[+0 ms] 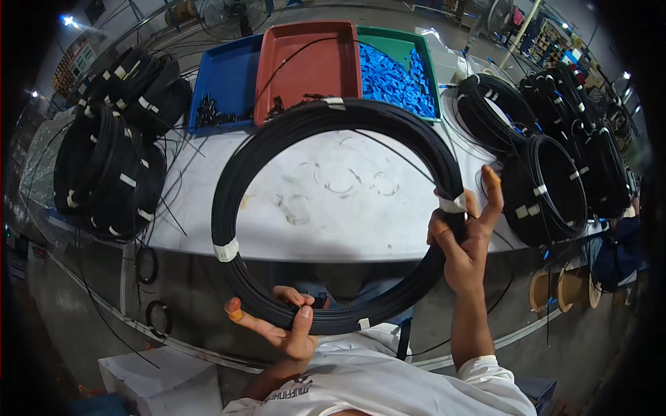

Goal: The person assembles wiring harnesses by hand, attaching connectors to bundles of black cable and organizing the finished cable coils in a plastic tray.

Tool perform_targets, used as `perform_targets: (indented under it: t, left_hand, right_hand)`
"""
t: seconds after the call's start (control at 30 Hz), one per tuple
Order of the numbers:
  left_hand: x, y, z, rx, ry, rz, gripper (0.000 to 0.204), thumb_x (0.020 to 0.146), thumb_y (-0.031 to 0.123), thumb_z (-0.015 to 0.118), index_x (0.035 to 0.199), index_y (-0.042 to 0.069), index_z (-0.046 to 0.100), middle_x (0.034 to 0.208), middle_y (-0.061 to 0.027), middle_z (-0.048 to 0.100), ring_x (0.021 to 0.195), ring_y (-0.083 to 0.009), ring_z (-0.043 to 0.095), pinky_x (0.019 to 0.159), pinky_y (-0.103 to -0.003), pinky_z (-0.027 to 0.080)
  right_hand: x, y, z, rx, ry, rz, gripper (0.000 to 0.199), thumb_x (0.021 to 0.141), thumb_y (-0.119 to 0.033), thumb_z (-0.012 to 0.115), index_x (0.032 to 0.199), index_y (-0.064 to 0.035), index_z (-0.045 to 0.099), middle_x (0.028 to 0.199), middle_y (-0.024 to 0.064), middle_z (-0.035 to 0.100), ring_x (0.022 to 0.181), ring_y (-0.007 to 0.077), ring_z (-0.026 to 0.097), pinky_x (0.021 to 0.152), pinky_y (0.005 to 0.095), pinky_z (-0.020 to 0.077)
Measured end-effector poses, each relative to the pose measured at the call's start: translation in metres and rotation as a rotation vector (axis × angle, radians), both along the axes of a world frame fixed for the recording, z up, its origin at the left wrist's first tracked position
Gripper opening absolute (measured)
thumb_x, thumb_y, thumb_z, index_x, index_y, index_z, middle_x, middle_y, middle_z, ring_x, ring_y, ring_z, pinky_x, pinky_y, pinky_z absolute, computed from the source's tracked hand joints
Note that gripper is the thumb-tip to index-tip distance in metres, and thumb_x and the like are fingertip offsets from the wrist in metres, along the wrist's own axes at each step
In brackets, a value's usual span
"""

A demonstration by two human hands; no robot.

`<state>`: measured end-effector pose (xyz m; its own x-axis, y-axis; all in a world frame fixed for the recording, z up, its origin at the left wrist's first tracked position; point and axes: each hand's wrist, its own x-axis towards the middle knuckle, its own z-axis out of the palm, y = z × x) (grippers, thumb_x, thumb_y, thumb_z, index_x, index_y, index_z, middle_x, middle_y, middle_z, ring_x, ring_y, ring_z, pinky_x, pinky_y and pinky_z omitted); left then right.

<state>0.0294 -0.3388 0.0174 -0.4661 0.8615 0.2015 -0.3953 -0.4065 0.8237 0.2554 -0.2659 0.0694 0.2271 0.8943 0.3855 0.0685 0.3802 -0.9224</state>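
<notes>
A large coil of black cable (pixel 232 166), bound in places with white tape, is held up in front of me over the table's near edge. My left hand (pixel 281 329) grips its lower left part between thumb and fingers, with the index finger stretched outward. At the coil's right side, my right hand (pixel 468 243) closes round it near a white tape band (pixel 452 203), one finger pointing up. A loose cable end runs across the ring's opening at the upper right.
On the white table (pixel 326 201), a blue tray (pixel 225 76) and a red tray (pixel 309 62) hold small black parts. Beside them, a green tray (pixel 395 41) holds many blue pieces. More black coils stand at the left (pixel 104 173) and right (pixel 548 187). A white box (pixel 163 381) is below left.
</notes>
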Motion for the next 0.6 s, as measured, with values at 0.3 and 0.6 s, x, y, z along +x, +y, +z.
perform_targets:
  t: [0.3,0.6]
  left_hand:
    - [-0.020,-0.038,-0.048,-0.024,-0.051,-0.028,0.097,0.068,-0.010,0.058,0.150,0.027,0.020,0.099,-0.0128,0.056,0.082,-0.0197,0.060,0.079,-0.035,0.058]
    - [-0.032,0.001,-0.083,-0.300,0.084,-0.091,0.089,0.068,-0.016,0.056,0.147,0.012,0.025,0.144,-0.0218,0.046,0.143,-0.0302,0.039,0.124,-0.042,0.020]
  right_hand:
    - [-0.008,-0.082,-0.060,-0.043,0.000,-0.003,0.081,0.096,0.004,0.063,0.160,-0.0123,0.016,0.116,0.0103,0.053,0.084,0.0114,0.055,0.074,0.0238,0.0478]
    - [0.005,-0.072,-0.080,-0.359,-0.397,0.038,0.080,0.094,-0.022,0.071,0.158,-0.0150,0.024,0.111,0.0193,0.059,0.100,0.0325,0.059,0.093,0.0390,0.0457]
